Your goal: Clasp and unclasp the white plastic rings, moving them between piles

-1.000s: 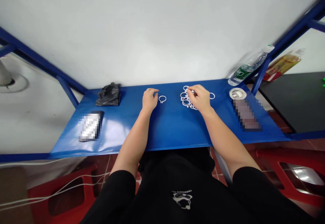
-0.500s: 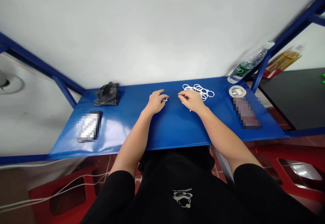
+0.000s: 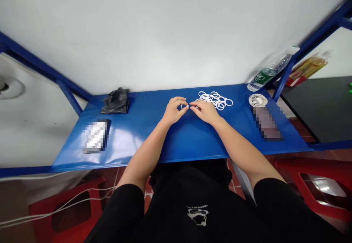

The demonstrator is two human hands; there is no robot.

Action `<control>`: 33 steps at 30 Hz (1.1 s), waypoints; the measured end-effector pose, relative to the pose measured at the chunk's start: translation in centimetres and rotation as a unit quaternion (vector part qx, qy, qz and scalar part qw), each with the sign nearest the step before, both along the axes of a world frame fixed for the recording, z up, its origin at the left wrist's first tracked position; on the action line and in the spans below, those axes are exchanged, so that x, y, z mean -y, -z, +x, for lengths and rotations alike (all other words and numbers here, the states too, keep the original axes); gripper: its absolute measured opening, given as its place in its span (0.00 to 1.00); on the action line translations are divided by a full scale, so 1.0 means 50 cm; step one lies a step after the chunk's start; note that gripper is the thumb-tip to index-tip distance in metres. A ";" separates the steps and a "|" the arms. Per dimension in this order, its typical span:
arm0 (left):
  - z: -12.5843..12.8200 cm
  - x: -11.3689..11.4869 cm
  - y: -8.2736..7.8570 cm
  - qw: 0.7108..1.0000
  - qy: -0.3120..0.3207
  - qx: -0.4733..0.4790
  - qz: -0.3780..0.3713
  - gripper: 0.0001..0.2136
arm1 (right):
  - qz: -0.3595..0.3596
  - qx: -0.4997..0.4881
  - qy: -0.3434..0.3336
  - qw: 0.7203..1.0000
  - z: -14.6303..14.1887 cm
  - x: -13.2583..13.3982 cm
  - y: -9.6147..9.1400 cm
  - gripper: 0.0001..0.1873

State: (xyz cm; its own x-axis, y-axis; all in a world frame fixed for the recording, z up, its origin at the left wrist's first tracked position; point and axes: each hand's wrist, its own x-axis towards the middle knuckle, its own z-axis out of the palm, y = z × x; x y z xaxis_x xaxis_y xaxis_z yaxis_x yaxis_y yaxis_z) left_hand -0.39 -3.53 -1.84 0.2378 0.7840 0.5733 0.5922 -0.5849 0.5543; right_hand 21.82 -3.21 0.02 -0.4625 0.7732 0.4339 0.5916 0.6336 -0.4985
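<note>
My left hand (image 3: 174, 110) is closed in a pinch at the middle of the blue table (image 3: 192, 144), with a small white ring (image 3: 182, 106) between thumb and fingers. Facing it, my right hand (image 3: 206, 111) also has thumb and fingertips pinched together, just apart from the left fingertips; what lies in that pinch is too small to make out. Right behind the right hand, and partly hidden by it, lies a loose pile of thin white rings (image 3: 215, 95).
At the left are a crumpled black plastic bag (image 3: 117, 101) and a blurred-out flat object (image 3: 96, 135). On the right lie a coiled white cable (image 3: 257, 100) and a blurred-out dark rectangle (image 3: 267, 123). A water bottle (image 3: 271, 72) leans by the blue frame (image 3: 286, 72).
My left hand has moved right and my right hand slightly left, so their fingertips nearly meet. More of the ring pile shows beside my right hand.
</note>
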 end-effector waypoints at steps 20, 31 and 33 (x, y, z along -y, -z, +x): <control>0.028 0.012 0.005 0.988 0.066 0.133 -0.039 0.14 | -0.020 -0.033 -0.032 0.999 0.002 0.002 -0.008 0.13; 0.033 0.014 0.007 0.995 0.045 0.087 -0.030 0.10 | -0.019 -0.021 -0.010 1.000 -0.001 0.003 -0.004 0.11; 0.034 0.013 0.014 0.997 0.043 0.064 -0.027 0.08 | -0.015 -0.029 0.017 0.999 0.001 0.002 -0.006 0.10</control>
